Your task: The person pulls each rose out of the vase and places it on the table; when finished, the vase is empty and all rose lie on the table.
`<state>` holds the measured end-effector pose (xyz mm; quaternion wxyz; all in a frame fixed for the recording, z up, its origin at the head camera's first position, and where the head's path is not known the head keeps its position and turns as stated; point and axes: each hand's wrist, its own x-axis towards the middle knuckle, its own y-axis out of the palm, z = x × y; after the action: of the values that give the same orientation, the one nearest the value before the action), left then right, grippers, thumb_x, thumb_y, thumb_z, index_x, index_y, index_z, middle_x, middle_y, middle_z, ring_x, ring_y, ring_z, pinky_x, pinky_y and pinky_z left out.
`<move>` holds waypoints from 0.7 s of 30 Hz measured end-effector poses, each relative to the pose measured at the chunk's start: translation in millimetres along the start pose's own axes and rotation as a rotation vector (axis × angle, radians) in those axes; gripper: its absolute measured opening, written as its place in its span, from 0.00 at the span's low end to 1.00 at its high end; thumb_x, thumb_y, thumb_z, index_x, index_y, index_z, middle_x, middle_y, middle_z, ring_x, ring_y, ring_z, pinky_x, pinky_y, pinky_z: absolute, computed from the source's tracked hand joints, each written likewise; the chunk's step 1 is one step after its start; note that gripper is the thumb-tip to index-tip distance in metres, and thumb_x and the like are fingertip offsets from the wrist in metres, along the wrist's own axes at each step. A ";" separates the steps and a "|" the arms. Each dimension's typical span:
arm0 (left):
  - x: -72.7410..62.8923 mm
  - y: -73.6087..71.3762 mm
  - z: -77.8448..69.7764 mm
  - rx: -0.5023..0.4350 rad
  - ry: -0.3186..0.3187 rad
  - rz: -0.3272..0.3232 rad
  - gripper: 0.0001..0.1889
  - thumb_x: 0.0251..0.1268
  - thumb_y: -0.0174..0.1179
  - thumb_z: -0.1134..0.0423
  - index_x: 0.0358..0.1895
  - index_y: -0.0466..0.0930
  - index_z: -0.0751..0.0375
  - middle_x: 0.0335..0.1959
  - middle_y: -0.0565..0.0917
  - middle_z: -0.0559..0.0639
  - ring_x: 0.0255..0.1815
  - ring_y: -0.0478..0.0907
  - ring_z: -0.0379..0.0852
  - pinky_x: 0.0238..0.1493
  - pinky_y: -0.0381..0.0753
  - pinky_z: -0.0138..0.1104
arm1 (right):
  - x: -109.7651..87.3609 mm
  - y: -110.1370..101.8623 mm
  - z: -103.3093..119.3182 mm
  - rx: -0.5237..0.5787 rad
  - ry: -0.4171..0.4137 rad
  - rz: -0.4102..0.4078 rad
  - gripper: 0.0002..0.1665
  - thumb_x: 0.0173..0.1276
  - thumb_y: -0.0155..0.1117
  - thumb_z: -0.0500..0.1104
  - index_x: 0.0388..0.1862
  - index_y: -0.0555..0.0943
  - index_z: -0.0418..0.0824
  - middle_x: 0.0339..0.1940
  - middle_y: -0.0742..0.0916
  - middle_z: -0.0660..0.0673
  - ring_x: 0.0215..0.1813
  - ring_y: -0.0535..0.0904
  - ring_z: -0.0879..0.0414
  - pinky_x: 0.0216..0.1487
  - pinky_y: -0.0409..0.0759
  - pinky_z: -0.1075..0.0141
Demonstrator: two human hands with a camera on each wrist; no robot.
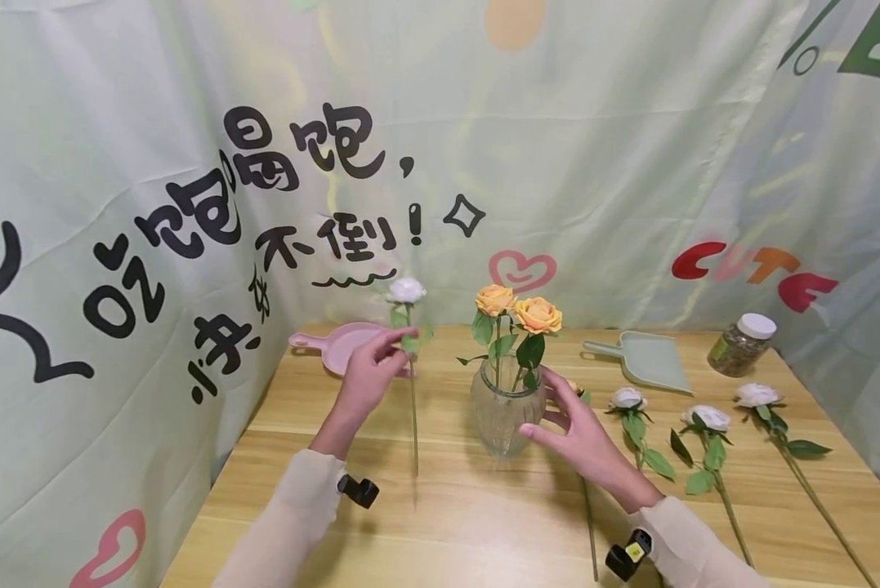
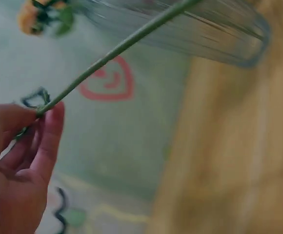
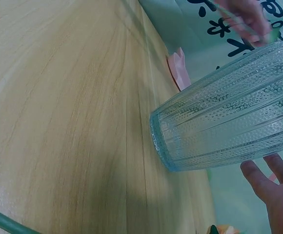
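Observation:
In the head view my left hand [image 1: 371, 367] holds up a white artificial rose [image 1: 406, 290] just left of the vase. In the left wrist view, thumb and fingers pinch its green stem [image 2: 114, 52] near the leaves. My right hand [image 1: 582, 437] grips the right side of a ribbed clear glass vase [image 1: 502, 425], thumb in front and fingers behind. Two orange roses [image 1: 538, 314] stand inside the vase. The right wrist view shows the ribbed glass vase [image 3: 229, 112] close up, with fingertips [image 3: 252, 170] against its wall.
Several white roses [image 1: 707, 418] lie on the wooden table [image 1: 440, 531] at the right. Behind them are a grey-green dustpan [image 1: 653, 363] and a white-lidded jar [image 1: 741, 347]. A pink dustpan [image 1: 344, 343] lies at the back left. Another stem [image 1: 588, 514] lies beneath my right hand.

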<state>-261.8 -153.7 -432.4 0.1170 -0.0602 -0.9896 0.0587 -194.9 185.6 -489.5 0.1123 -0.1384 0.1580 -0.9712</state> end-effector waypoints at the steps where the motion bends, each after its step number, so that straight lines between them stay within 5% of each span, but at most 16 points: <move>1: -1.0 0.3 9.1 0.031 -0.042 0.021 0.20 0.79 0.61 0.72 0.70 0.83 0.62 0.65 0.84 0.64 0.46 0.87 0.45 0.48 0.96 0.36 | -0.1 0.2 -0.1 -0.003 -0.003 -0.001 0.56 0.75 0.76 0.42 0.91 0.53 0.42 0.84 0.70 0.32 0.80 0.72 0.33 0.72 0.79 0.75; 8: -11.3 14.3 53.2 0.226 -0.214 0.145 0.17 0.80 0.62 0.70 0.67 0.86 0.58 0.64 0.87 0.59 0.43 0.87 0.49 0.39 0.96 0.37 | -0.3 0.2 1.3 -0.011 0.007 -0.006 0.57 0.75 0.77 0.43 0.92 0.52 0.43 0.84 0.70 0.32 0.80 0.72 0.34 0.73 0.80 0.73; 13: -21.6 24.8 69.3 0.248 -0.334 0.207 0.17 0.80 0.61 0.71 0.66 0.84 0.61 0.59 0.86 0.61 0.36 0.86 0.46 0.37 0.95 0.36 | -0.4 0.1 1.1 -0.004 0.011 -0.005 0.57 0.75 0.77 0.42 0.92 0.53 0.44 0.85 0.70 0.33 0.80 0.71 0.34 0.72 0.79 0.74; 21: -30.5 31.2 80.6 0.259 -0.367 0.263 0.18 0.81 0.60 0.72 0.68 0.81 0.62 0.66 0.83 0.67 0.25 0.87 0.46 0.31 0.95 0.37 | -0.2 0.5 0.2 0.003 -0.004 -0.001 0.56 0.75 0.76 0.41 0.91 0.54 0.44 0.83 0.72 0.33 0.79 0.72 0.33 0.71 0.79 0.77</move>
<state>-248.3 -135.2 -521.1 -0.0664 -0.1613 -0.9621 0.2097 -194.6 185.1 -489.6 0.1124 -0.1402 0.1560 -0.9713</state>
